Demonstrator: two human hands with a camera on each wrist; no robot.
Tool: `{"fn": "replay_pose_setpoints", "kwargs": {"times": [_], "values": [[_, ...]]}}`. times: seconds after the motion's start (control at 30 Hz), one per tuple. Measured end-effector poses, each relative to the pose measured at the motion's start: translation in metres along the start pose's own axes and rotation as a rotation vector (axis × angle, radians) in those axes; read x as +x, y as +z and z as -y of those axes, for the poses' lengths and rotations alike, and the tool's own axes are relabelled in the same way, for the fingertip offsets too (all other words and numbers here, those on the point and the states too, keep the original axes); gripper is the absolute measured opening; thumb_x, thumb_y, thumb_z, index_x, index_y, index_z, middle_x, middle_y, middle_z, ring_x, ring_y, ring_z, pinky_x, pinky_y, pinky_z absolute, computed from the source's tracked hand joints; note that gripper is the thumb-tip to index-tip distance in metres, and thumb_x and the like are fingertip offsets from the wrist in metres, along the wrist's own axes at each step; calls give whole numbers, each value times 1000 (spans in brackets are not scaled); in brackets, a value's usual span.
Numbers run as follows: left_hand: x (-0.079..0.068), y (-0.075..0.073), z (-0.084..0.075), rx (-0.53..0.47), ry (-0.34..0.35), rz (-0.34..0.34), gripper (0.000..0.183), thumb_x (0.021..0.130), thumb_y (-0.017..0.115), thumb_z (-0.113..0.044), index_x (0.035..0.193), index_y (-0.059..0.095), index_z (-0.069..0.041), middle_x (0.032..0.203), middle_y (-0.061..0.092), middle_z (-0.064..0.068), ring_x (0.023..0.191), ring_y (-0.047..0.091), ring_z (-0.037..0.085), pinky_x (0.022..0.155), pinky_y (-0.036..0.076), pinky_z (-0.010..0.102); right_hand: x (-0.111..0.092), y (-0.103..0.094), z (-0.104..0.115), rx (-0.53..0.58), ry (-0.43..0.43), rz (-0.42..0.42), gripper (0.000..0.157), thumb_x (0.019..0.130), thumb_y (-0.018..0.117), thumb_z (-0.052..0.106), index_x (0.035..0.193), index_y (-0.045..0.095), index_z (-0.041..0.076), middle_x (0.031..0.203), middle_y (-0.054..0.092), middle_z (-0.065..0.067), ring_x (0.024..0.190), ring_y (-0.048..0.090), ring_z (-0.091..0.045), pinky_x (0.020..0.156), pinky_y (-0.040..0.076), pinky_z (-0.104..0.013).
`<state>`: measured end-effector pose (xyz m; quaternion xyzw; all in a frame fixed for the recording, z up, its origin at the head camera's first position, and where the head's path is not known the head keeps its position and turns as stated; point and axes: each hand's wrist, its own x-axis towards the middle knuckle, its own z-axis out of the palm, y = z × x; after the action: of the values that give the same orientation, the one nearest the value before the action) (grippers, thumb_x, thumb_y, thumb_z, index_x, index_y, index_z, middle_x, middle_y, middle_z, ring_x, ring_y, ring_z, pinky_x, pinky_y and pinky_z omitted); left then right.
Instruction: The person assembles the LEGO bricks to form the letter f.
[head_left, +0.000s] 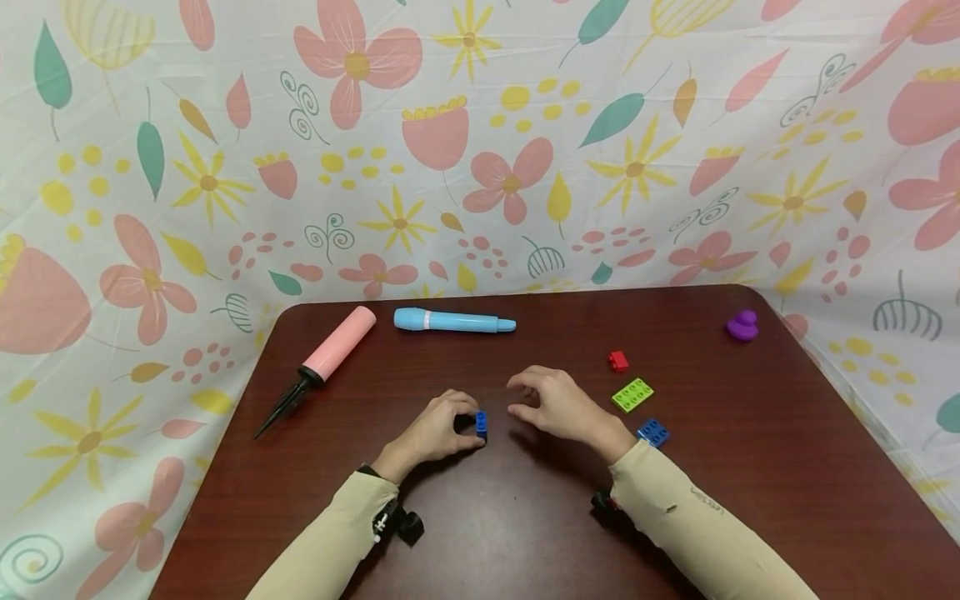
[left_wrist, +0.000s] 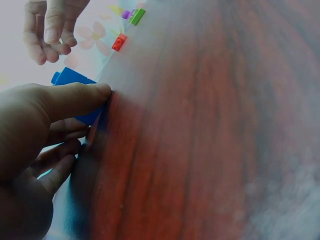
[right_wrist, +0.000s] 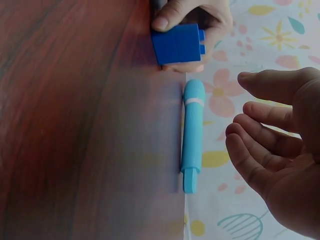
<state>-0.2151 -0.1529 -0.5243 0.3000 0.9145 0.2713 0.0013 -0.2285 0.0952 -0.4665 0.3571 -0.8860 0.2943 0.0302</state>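
My left hand [head_left: 437, 428] pinches blue building bricks [head_left: 482, 423] upright on the table, thumb on the near side and fingers on the far side. In the right wrist view a faint seam crosses the blue bricks [right_wrist: 179, 45], and studs stick out of one end. My right hand [head_left: 561, 405] hovers just right of them, its fingers loosely bent and holding nothing. The right wrist view shows that hand [right_wrist: 280, 135] with thumb and fingers apart. Under the right forearm's far side lies another blue brick [head_left: 652, 432], with a lime green brick [head_left: 633, 395] beyond it.
A small red brick [head_left: 618, 361] lies beyond the green one, and a purple rubber duck [head_left: 742, 326] sits at the far right. Along the back lie a light blue tube-shaped pump [head_left: 454, 321] and a pink balloon pump [head_left: 341, 343] with a black nozzle. Flowered cloth [head_left: 510, 183] hangs behind the table.
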Motion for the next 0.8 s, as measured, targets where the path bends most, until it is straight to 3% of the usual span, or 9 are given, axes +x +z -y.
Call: {"fn": "replay_pose_setpoints", "kwargs": {"times": [0.8], "values": [[0,-1,-2,5,-2,6,36,78,83,-33,105,73,-11,113,66,-1,110,57,16,95,48,37,-26,-26,-26,-1,108,-43,33,83,78,19,113,68,10,109,68,-9,93,65,-23,79,56,-42]]}}
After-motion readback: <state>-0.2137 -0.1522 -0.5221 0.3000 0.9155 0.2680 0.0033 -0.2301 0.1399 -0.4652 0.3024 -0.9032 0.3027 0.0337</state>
